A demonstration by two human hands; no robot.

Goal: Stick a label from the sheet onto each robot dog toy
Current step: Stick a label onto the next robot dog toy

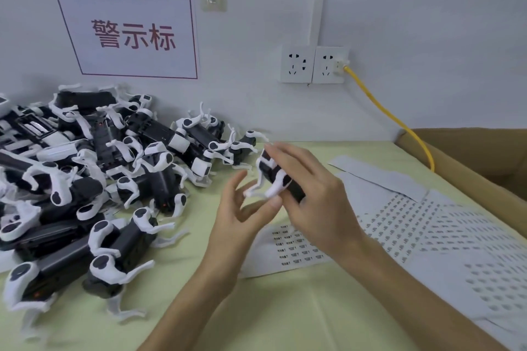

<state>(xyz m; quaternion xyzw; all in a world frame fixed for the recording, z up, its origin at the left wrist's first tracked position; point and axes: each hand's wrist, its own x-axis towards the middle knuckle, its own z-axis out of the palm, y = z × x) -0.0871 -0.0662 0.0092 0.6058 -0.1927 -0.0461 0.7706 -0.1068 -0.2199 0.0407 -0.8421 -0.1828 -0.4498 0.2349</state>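
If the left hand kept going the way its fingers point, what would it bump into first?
Probably the black-and-white plastic robot dog toy gripped by the right hand; the left hand already sits just below it.

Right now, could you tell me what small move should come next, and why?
Probably bring the left hand onto the toy dog to steady or press it. The right hand grips the toy above the label sheet, while the left hovers open beside it; whether a label is on cannot be told.

Two bare forearms entering from about six o'clock — no sleeves, no watch, no rings, no gloves. Left hand toward nine o'clock, right hand toward three — nails short, unpainted. Slim wrists, nothing worn on either.
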